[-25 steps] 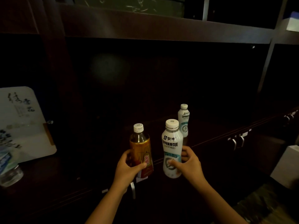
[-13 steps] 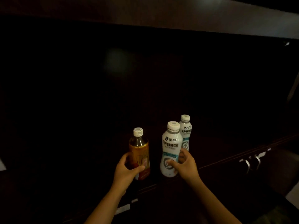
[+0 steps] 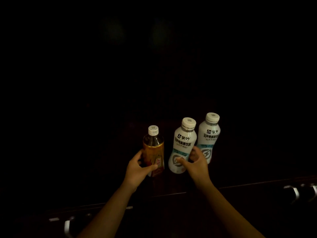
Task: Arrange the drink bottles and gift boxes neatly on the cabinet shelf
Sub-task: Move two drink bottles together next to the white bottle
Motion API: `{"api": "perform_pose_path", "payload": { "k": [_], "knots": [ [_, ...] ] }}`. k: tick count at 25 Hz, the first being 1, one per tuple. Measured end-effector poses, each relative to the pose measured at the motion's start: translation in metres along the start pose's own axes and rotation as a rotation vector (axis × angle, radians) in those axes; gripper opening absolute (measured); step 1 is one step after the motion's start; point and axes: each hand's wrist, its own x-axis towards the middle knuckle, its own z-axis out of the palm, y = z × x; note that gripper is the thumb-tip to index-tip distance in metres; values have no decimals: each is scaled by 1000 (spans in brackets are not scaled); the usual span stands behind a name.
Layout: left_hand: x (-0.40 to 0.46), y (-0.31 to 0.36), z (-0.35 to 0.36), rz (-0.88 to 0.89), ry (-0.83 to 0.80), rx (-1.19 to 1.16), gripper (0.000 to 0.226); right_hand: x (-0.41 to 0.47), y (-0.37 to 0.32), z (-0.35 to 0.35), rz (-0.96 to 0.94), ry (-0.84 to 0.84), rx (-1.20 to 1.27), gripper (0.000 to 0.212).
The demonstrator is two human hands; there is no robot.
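My left hand (image 3: 137,170) grips an amber tea bottle (image 3: 153,150) with a white cap around its lower body. My right hand (image 3: 197,164) holds a white drink bottle (image 3: 182,145) with a pale label, tilted slightly left. Both bottles are low over the dark cabinet shelf (image 3: 240,176); whether their bases touch it I cannot tell. A second white drink bottle (image 3: 209,136) of the same kind stands just right of the held one, almost touching it. No gift boxes are in view.
The shelf recess is very dark and its back and sides are barely visible. Below the shelf's front edge (image 3: 257,184) are metal cabinet handles at the lower left (image 3: 67,225) and at the right (image 3: 295,193).
Both hands have carried their bottles forward into the shelf. The held white bottle now sits right beside the standing one. The view has closed in, and the upper shelves are out of frame.
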Motion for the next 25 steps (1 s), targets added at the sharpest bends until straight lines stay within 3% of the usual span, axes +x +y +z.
{"api": "perform_pose_path", "payload": {
  "k": [8,15,17,21,25],
  "knots": [
    [15,5,-5,-32,-58,59,73,17,5,-6,-8,-147,-55,49],
    [11,13,-7,-60,-104,81,74,19,-2,-7,-4,-164,-69,51],
    [5,16,-7,-70,-99,83,79,15,-3,-7,6,-156,-72,52],
    [-14,16,-8,-75,-110,110,95,-1,-3,-10,72,-93,-120,79],
    [-36,15,-21,-67,-57,155,94,-29,-1,3,91,57,-132,75]
  ]
}}
